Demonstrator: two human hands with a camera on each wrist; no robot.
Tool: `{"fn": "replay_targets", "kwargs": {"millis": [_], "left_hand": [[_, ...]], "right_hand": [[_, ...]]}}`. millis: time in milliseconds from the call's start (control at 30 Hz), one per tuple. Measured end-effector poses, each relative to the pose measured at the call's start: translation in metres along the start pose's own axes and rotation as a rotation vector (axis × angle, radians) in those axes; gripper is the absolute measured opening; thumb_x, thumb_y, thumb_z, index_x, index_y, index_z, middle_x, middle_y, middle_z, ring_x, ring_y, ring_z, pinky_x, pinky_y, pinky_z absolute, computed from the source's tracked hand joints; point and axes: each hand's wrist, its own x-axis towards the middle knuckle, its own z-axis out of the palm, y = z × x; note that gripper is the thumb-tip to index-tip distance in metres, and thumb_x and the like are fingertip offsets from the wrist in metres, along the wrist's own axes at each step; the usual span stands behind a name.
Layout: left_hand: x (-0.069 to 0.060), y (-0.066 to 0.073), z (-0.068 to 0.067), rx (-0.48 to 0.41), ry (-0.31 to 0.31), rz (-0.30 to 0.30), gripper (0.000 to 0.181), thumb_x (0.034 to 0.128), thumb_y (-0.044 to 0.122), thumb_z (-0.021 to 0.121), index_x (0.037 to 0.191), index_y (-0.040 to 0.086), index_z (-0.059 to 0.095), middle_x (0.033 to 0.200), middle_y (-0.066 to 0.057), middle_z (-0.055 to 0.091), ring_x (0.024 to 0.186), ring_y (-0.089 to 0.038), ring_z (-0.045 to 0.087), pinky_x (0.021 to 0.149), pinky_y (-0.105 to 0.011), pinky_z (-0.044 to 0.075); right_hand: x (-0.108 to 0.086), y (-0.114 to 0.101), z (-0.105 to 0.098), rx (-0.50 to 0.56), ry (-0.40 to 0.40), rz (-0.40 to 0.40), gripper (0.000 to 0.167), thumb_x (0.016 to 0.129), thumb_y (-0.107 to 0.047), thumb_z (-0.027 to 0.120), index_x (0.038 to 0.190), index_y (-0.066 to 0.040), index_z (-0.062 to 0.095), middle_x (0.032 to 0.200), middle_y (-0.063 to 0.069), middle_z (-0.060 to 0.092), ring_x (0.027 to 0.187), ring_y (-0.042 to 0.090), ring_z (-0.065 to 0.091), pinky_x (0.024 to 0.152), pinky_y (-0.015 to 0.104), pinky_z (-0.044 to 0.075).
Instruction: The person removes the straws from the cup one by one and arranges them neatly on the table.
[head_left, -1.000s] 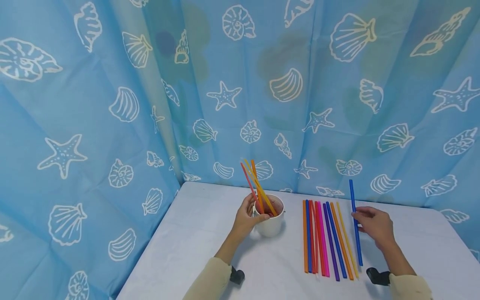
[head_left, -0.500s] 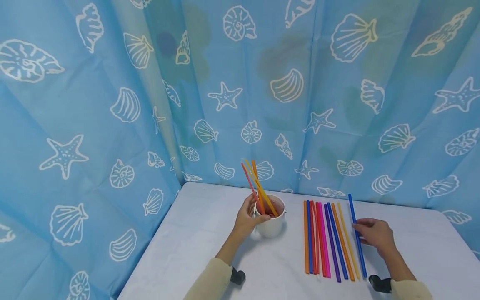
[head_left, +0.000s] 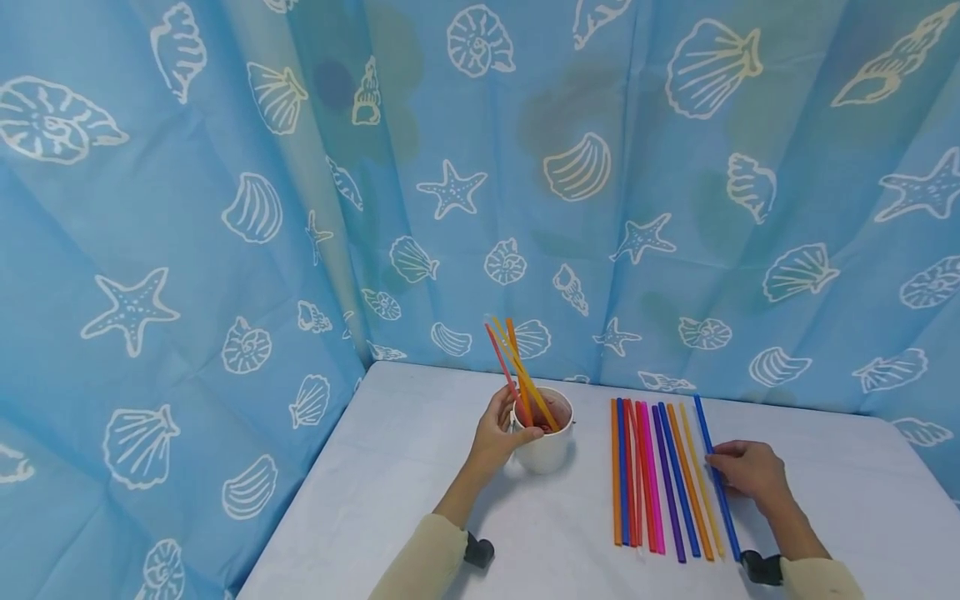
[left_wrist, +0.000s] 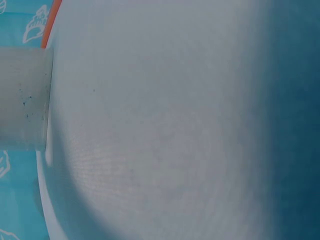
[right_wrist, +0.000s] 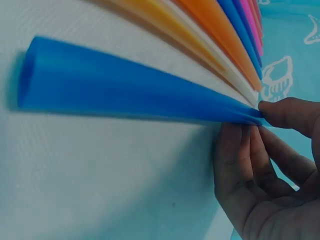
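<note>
My left hand (head_left: 491, 437) holds the white cup (head_left: 543, 457) from its left side, thumb at the near rim and fingers round the back. Out of the cup lean a few straws, among them a yellow straw (head_left: 527, 377), an orange one and a red one. With thumb and fingers my right hand (head_left: 752, 471) pinches a blue straw (right_wrist: 115, 85) near its middle. That straw lies at the right end of a row of straws, beside a thin yellow straw (head_left: 702, 483). The left hand is out of sight in the left wrist view, where only part of the cup (left_wrist: 22, 100) shows.
Several straws in orange, blue, red, pink and purple, such as the pink straw (head_left: 652, 475), lie side by side on the white tablecloth (head_left: 375, 467). A blue shell-patterned curtain (head_left: 465, 233) hangs behind the table and on its left.
My right hand has brought the blue straw down and toward me, to the right end of the row. The left hand and the cup have stayed in place.
</note>
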Motion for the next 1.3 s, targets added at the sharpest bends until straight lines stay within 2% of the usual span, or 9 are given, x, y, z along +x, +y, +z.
{"fn": "replay_targets", "kwargs": {"millis": [167, 367, 533, 800, 1000, 1233, 1300], "left_hand": [[0.0, 0.0, 0.0, 0.019, -0.012, -0.02, 0.083, 0.0804, 0.027, 0.081, 0.149, 0.014, 0.036, 0.149, -0.003, 0.043, 0.14, -0.02, 0.036, 0.113, -0.035, 0.028], [0.009, -0.02, 0.0, 0.017, -0.005, -0.004, 0.085, 0.0813, 0.027, 0.081, 0.151, 0.016, 0.033, 0.151, -0.002, 0.04, 0.141, -0.02, 0.033, 0.114, -0.037, 0.026], [0.014, -0.032, 0.001, 0.019, 0.005, 0.003, 0.079, 0.0833, 0.021, 0.079, 0.149, 0.024, 0.036, 0.149, 0.003, 0.042, 0.139, -0.015, 0.036, 0.114, -0.035, 0.027], [0.013, -0.032, 0.0, 0.023, 0.016, 0.034, 0.075, 0.0849, 0.018, 0.078, 0.147, 0.025, 0.038, 0.149, 0.003, 0.042, 0.14, -0.016, 0.035, 0.114, -0.036, 0.027], [0.014, -0.035, -0.001, 0.013, 0.005, 0.03, 0.078, 0.0835, 0.012, 0.079, 0.149, 0.022, 0.037, 0.147, 0.005, 0.044, 0.137, -0.012, 0.038, 0.114, -0.033, 0.026], [0.015, -0.035, -0.002, 0.003, -0.008, 0.033, 0.079, 0.0831, 0.017, 0.079, 0.148, 0.026, 0.036, 0.148, 0.004, 0.043, 0.138, -0.012, 0.036, 0.115, -0.033, 0.026], [0.013, -0.03, -0.003, 0.001, -0.015, 0.022, 0.082, 0.0816, 0.021, 0.081, 0.149, 0.023, 0.036, 0.149, 0.003, 0.042, 0.139, -0.013, 0.036, 0.114, -0.033, 0.026]], "right_hand": [[0.0, 0.002, 0.002, -0.02, -0.015, 0.021, 0.046, 0.09, -0.019, 0.065, 0.117, 0.017, 0.054, 0.103, 0.032, 0.06, 0.077, 0.029, 0.062, 0.055, 0.028, 0.056], [-0.001, -0.001, 0.0, -0.055, -0.023, -0.039, 0.047, 0.09, -0.02, 0.066, 0.115, 0.017, 0.054, 0.1, 0.032, 0.06, 0.076, 0.03, 0.063, 0.06, 0.034, 0.058], [0.0, -0.002, 0.0, -0.086, -0.044, -0.025, 0.045, 0.088, -0.02, 0.067, 0.111, 0.018, 0.055, 0.096, 0.03, 0.061, 0.073, 0.028, 0.062, 0.061, 0.034, 0.058], [0.001, -0.003, 0.002, -0.117, -0.022, -0.013, 0.045, 0.088, -0.022, 0.067, 0.11, 0.016, 0.057, 0.093, 0.027, 0.063, 0.074, 0.027, 0.061, 0.056, 0.03, 0.054], [0.002, -0.001, 0.002, -0.121, -0.016, -0.017, 0.046, 0.088, -0.024, 0.067, 0.11, 0.015, 0.059, 0.093, 0.025, 0.064, 0.074, 0.026, 0.061, 0.053, 0.027, 0.051], [0.003, -0.001, 0.004, -0.132, -0.007, 0.007, 0.046, 0.088, -0.024, 0.068, 0.111, 0.015, 0.058, 0.092, 0.025, 0.063, 0.074, 0.026, 0.061, 0.056, 0.03, 0.052], [0.003, -0.001, 0.004, -0.143, 0.0, 0.005, 0.047, 0.088, -0.025, 0.068, 0.111, 0.014, 0.058, 0.093, 0.026, 0.063, 0.074, 0.027, 0.06, 0.057, 0.031, 0.051]]}}
